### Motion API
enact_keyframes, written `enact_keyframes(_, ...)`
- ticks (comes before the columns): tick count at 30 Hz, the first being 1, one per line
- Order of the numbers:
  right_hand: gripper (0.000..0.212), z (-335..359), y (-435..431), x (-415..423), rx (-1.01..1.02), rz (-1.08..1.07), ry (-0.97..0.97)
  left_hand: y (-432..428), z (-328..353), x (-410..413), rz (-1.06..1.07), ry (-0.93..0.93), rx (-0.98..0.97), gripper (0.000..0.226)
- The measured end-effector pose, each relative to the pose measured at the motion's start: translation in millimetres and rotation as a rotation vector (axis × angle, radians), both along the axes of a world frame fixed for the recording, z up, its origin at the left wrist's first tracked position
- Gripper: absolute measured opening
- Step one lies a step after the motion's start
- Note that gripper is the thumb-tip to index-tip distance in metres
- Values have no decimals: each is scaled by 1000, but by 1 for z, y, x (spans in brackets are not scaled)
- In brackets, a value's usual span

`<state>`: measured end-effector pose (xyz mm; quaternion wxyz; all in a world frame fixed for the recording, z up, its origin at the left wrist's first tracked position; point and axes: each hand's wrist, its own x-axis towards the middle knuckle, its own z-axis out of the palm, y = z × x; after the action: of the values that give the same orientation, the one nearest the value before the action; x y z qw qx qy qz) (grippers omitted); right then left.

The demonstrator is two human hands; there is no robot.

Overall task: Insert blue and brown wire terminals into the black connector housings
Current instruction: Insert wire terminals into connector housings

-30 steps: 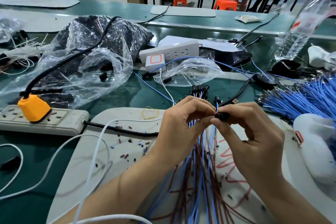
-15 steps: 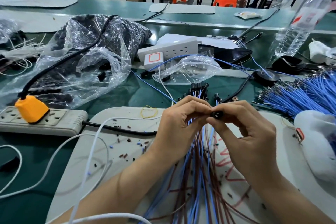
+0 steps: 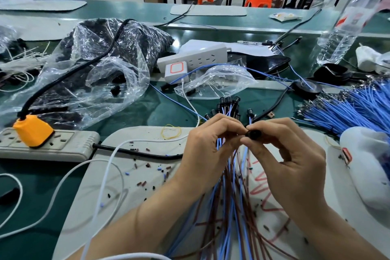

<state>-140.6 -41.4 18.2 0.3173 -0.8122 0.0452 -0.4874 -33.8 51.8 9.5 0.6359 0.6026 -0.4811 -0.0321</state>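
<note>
My left hand [image 3: 207, 143] grips a bundle of blue and brown wires [image 3: 232, 207] that hangs down towards me over the white mat. Several black connector housings [image 3: 226, 103] stick up from the top of that bundle. My right hand [image 3: 285, 154] pinches one black housing [image 3: 254, 134] between thumb and forefinger, right against my left fingertips. The wire ends at that housing are hidden by my fingers.
A pile of loose blue wires [image 3: 348, 110] lies at the right. A clear bag of black parts [image 3: 101, 65] sits at the left, a small bag [image 3: 215, 82] in the middle. A power strip with an orange plug [image 3: 31, 131], white cables and a water bottle [image 3: 341, 34] surround the white mat [image 3: 130, 175].
Both hands stay together at the housing. The view has tilted down slightly, so the scene sits a little higher in the frame.
</note>
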Motion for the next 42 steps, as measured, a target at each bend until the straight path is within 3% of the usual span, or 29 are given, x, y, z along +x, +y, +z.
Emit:
enact_keyframes(10, 17, -1, -2, 0, 52, -12, 4, 2, -2, -2, 14, -72, 43, 11)
enact_keyframes(14, 20, 1, -3, 0, 75, -23, 33, 3, 1, -5, -29, -71, 2, 26)
enact_keyframes(17, 19, 7, 0, -2, 135, -6, -2, 4, 3, -4, 37, -113, -39, 23)
enact_keyframes(27, 9, 21, 2, -6, 311, 30, -51, 4, 4, -6, 7, -29, -44, 23)
enact_keyframes(42, 5, 27, 7, -8, 382, 83, -73, 1, 1, -4, -157, 137, -9, 21)
